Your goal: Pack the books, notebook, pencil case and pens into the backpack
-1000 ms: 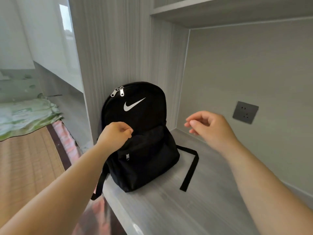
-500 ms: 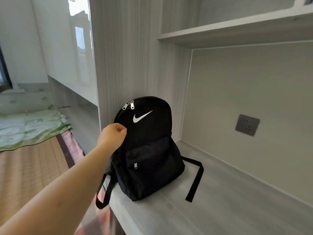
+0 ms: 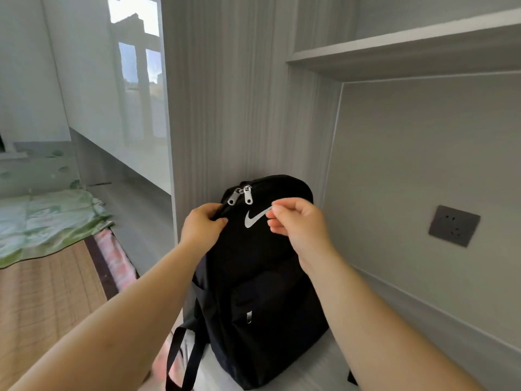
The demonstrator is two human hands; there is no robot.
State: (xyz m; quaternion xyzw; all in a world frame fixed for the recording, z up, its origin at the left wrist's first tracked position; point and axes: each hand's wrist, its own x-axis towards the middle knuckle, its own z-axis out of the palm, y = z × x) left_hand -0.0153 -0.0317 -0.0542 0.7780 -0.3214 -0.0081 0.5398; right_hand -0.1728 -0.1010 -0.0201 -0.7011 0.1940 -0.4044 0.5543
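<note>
Standing upright on the pale desk (image 3: pixel 315 373), the black backpack (image 3: pixel 262 277) leans back against the wood-grain side panel (image 3: pixel 225 108), its two silver zipper pulls (image 3: pixel 241 195) side by side at the top, the main zip closed. The left hand (image 3: pixel 201 227) pinches the fabric just below and left of the pulls. The right hand (image 3: pixel 298 221) hovers in front of the white logo, fingers curled loosely, holding nothing. A grey wall socket (image 3: pixel 454 225) sits well apart to the right.
</note>
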